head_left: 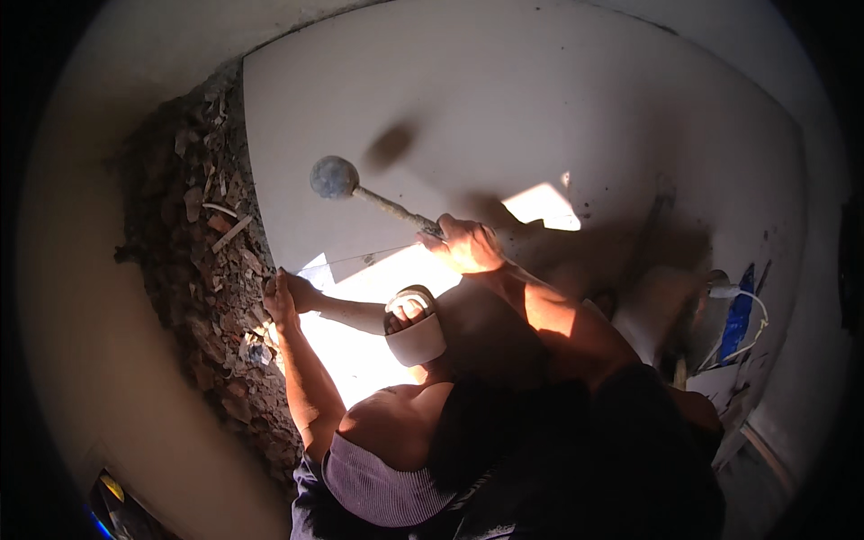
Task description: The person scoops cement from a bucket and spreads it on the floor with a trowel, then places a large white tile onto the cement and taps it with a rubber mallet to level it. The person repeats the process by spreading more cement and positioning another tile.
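Right hand point(468, 245): clenched on mallet point(335, 177), head raised over tile point(504, 117).
Left hand point(281, 301): grip on tile edge, beside rubble point(202, 261).
Progress: tile laid on bed; tapping judged unfinished.

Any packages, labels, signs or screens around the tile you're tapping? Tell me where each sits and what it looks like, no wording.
No signs or screens show.
Blue bag or wrapper: at the far right, beside the large white tile, glossy blue, crumpled, partly in shadow.
White container: lower right, just below the blue bag, pale and boxy; whether it bears a label cannot be told.
Bottom-left corner: something with yellow and blue glints, too dark to identify.
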